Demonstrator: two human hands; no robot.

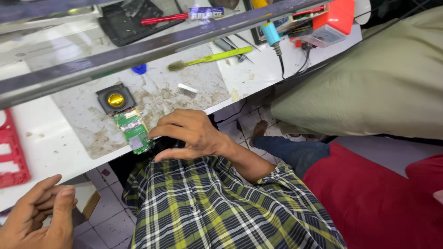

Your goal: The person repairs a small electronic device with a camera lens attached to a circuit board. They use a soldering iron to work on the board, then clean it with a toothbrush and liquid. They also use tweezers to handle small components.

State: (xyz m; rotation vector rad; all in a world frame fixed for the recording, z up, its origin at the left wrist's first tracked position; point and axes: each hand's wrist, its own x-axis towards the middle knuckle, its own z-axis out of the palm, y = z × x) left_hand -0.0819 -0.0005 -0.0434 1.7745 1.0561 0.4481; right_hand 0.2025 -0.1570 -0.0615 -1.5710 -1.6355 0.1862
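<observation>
White worktop (41, 143), smooth laminate smeared with brown grit at its centre. On it, at the front edge: a green circuit board (134, 131), flat and rectangular, its upper end touching a square black module with a round brass-yellow disc (115, 99). Your right hand (194, 134) hovers just beside the board, fingers curled, half-open, gripping nothing. Your left hand (34, 216) hangs below the worktop edge, loosely open, empty. The step reads as reaching; taking the board calls for an edge pinch.
</observation>
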